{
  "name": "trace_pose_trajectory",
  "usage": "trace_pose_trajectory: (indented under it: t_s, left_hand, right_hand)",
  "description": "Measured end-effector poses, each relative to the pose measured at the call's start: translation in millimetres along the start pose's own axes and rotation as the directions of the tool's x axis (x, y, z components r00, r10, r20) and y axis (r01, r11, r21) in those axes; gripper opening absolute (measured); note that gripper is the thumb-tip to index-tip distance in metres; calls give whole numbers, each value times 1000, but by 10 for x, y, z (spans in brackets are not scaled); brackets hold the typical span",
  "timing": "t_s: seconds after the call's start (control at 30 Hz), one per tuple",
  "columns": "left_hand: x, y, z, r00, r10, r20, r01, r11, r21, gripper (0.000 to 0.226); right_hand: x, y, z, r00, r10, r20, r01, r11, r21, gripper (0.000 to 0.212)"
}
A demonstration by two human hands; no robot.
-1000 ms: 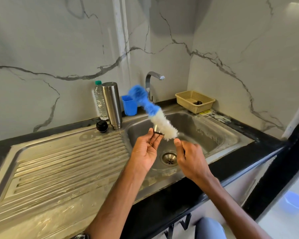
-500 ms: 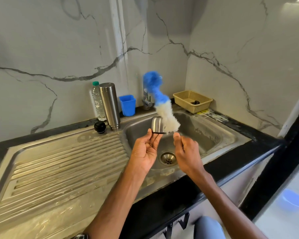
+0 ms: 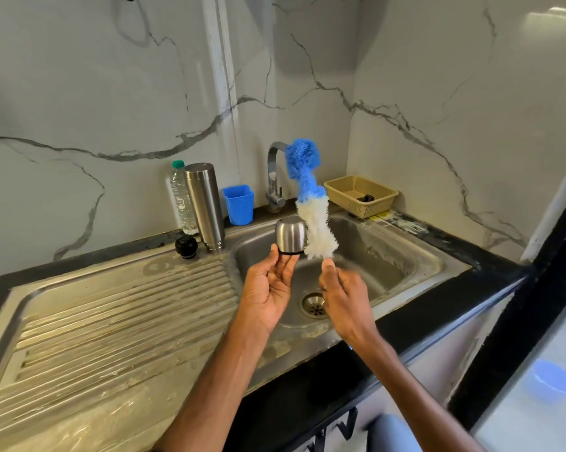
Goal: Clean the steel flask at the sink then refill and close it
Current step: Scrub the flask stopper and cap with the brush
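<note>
— Two hands up over the sink (image 3: 389, 256). Holding what on the left?
— Left hand (image 3: 268, 282): pinching the small steel cap (image 3: 290, 236) by its black rim, fingertips only. Round top up, open mouth down toward the palm.
— And on the right?
— Right hand (image 3: 343, 295): gripping the bottom end of the brush (image 3: 311, 220), thumb just under the white fluff. A bit blurry there. Standing up, leaning a little, white fluff low, blue fluff on top.
— Inside the cap or beside it?
— Beside it. Touching the cap's right side, not inside. Probably need to turn the cap's mouth toward the brush to scrub in there.
— Where to find the steel flask (image 3: 205, 207)?
— At the back of the worktop (image 3: 307, 380), by the sink's back left corner. Well apart from both hands, up and to the left of them. Nearer the left hand. Standing straight, long way pointing up.
— Looking how?
— Tall, thin, shiny grey. Cannot tell from here if open on top. Black stopper (image 3: 186, 246) sitting just beside its foot, so most likely open. Clear water bottle (image 3: 181, 197) just to its left.
— Easier to reach with which hand?
— Left, but busy with the cap. Best to set the cap down first. Only a guess.
</note>
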State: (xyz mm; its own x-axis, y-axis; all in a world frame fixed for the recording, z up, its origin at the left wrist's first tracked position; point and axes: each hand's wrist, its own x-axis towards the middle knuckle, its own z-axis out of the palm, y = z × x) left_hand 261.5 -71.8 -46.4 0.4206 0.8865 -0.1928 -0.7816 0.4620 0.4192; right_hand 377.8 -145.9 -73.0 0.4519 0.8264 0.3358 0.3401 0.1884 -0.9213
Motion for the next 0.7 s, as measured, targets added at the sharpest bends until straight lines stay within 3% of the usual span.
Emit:
trace_pose_trajectory:
  t_s: [0.17, 0.4, 0.57, 0.7]
  left_hand:
    - [-61, -74, 18, 997, -36, 69, 31, 996, 79, 14]
    - [-33, 21, 43, 997, -32, 75, 22, 991, 133, 17]
    - [-126, -2, 61, 992, -93, 90, 67, 964, 256, 19]
    - [-64, 96, 68, 996, -49, 73, 27, 962, 272, 20]
  right_hand:
    - [138, -26, -108, 985, 168, -24, -166, 984, 70, 53]
    - [-208, 1, -245, 974, 193, 120, -207, 971, 118, 50]
    - [-150, -30, -324, 965, 242, 98, -255, 957, 142, 47]
    - [-278, -41, -321, 973, 191, 128, -207, 970, 127, 49]
